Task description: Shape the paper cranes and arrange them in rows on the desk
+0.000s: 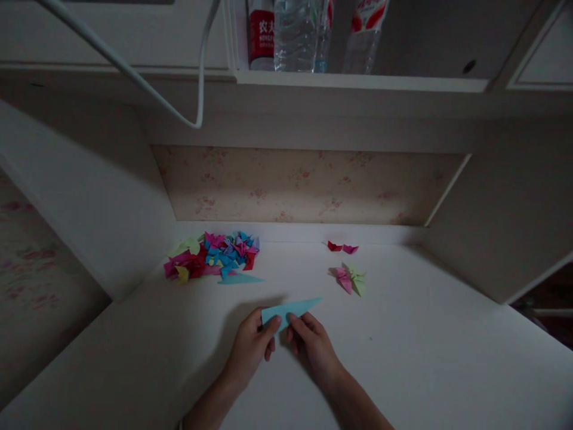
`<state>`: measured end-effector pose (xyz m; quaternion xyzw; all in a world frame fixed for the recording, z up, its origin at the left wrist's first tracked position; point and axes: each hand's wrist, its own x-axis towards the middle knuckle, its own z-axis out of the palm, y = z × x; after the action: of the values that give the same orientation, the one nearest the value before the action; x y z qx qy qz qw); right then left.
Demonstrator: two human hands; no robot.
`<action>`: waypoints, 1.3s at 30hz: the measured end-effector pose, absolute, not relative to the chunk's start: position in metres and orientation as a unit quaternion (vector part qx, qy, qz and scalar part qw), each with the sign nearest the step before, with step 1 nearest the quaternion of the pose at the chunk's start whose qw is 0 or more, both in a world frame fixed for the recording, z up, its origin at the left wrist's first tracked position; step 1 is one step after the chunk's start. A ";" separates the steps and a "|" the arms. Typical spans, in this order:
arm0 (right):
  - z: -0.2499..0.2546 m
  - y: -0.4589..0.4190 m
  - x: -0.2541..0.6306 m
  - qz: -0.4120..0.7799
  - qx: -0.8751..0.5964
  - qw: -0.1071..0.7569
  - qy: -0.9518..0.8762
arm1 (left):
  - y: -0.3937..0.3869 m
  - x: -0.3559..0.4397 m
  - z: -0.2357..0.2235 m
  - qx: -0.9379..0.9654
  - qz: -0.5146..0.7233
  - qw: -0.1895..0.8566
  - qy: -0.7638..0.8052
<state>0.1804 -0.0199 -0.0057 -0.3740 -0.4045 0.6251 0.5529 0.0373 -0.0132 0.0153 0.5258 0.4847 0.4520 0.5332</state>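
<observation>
A light-blue piece of folded paper (286,310) is held just above the white tabletop, its long point aimed to the right. My left hand (253,340) pinches its wide left end, thumb on top. Close by, my right hand (313,343) grips its lower edge near the middle between thumb and fingers. Beyond my left hand, a second light-blue pointed paper (242,279) lies flat in front of a heap of folded coloured papers (224,251). The fingers under the held paper are partly hidden.
Pink and green folded papers (351,279) lie at the right, with red and magenta pieces (342,247) behind them. Plastic bottles (295,36) stand on the shelf above. A white bent tube (197,122) hangs at upper left. Side panels flank the white table (425,358).
</observation>
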 end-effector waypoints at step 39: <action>0.001 -0.025 0.182 0.608 -0.421 0.566 -0.366 | -0.023 0.039 0.006 0.447 0.450 0.597 0.490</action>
<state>0.1824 -0.0245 0.0013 -0.4207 -0.3661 0.6075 0.5656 0.0385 -0.0234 0.0058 0.4471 0.4903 0.4504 0.5974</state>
